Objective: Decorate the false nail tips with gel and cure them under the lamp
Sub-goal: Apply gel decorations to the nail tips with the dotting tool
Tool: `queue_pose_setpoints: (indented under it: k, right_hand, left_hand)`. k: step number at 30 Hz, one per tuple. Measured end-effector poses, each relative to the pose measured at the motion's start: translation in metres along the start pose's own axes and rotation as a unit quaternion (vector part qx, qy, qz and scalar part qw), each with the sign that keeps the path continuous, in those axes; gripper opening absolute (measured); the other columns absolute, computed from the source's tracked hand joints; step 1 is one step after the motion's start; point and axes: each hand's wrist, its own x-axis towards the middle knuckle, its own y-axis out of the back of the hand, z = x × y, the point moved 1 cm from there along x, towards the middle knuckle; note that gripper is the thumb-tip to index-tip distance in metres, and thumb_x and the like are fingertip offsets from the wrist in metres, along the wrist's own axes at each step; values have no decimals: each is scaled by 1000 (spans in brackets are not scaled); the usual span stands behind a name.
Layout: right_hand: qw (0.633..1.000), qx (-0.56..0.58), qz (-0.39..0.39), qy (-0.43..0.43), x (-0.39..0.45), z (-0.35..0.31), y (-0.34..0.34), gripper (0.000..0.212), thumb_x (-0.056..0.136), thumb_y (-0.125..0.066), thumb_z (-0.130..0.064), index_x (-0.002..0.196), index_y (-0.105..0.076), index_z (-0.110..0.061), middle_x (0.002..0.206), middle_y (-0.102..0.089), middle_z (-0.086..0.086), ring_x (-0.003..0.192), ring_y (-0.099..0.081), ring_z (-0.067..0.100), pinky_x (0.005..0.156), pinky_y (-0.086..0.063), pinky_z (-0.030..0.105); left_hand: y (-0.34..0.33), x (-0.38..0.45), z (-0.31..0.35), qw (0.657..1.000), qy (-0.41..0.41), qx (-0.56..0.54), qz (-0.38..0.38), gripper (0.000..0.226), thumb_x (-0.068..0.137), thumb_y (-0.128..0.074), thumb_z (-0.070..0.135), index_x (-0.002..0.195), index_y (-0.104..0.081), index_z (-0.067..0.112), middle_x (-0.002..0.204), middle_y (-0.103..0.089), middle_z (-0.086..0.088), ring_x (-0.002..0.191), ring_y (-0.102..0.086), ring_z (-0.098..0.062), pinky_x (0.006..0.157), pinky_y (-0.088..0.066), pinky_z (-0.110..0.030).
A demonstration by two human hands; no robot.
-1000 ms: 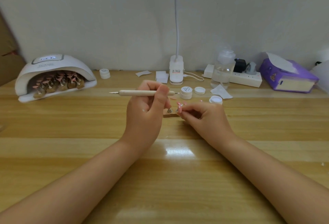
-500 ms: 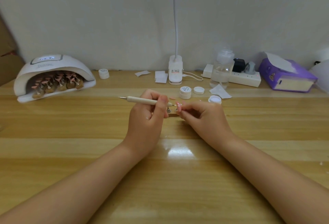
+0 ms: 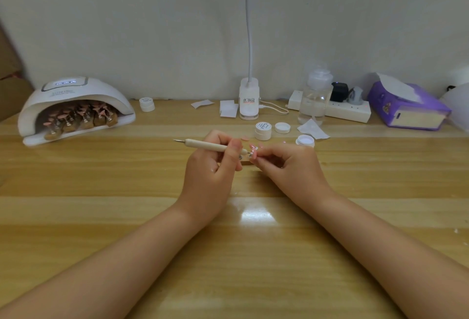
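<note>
My left hand (image 3: 212, 166) grips a wooden dotting tool (image 3: 205, 144), whose right tip touches a pink false nail tip (image 3: 253, 148). My right hand (image 3: 286, 164) pinches that nail tip, which stands on a small wooden holder (image 3: 245, 160) mostly hidden between my hands. A white curing lamp (image 3: 73, 108) at the far left holds several pink nail tips on wooden stands (image 3: 81, 118). An open gel jar (image 3: 305, 139) sits just beyond my right hand, beside a closed jar (image 3: 263, 130) and a loose lid (image 3: 282, 127).
A loose pink tip (image 3: 245, 138) lies near the jars. Along the wall stand another small jar (image 3: 147, 104), paper wipes (image 3: 228, 108), a clip lamp base (image 3: 249, 101), a pump bottle (image 3: 315, 98), a power strip (image 3: 350, 113) and a purple tissue pack (image 3: 406, 108).
My left hand lowered the dotting tool and tilted its right end down onto the nail tip. My right hand stayed on the nail tip.
</note>
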Motion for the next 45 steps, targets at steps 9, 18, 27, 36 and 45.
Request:
queue_pose_setpoints:
  k: [9,18,27,36,45]
  right_hand:
    - [1000,-3,5,-3,0,0,0,11,78,-75,-7,85,-76,-14,73,-63,-21,68,-59,-11,67,-46,7]
    - [1000,0,2,3,0,0,0,11,78,-74,-7,87,-76,-11,80,-64,-17,70,-57,-18,69,-43,4]
    - [1000,-9,5,3,-1,0,1,11,77,-75,-8,86,-76,-14,78,-70,-11,76,-63,-2,70,-49,11]
    - [1000,-3,8,6,-1,0,0,10,77,-75,-9,86,-76,-14,77,-72,-6,74,-63,0,68,-47,9]
    - [1000,-5,4,2,-1,0,0,10,78,-75,-8,86,-76,-13,77,-69,-13,69,-61,-8,69,-47,9]
  left_hand:
    - [-1,0,0,1000,3,1,-4,19,91,-49,32,76,-55,22,60,-60,8,58,-56,-9,58,-44,-24]
    - [0,0,-1,1000,0,11,-4,19,91,-48,32,77,-55,22,61,-61,8,59,-57,-10,58,-44,-22]
    - [-1,0,0,1000,0,12,-8,21,91,-49,32,77,-56,18,60,-61,8,57,-56,-11,57,-44,-25]
    - [-1,0,-1,1000,-2,12,-7,18,91,-49,33,76,-54,25,62,-61,8,58,-57,-11,58,-44,-23]
    - [-1,0,-2,1000,-5,4,-11,17,91,-49,33,76,-54,27,60,-60,9,56,-54,-4,56,-43,-20]
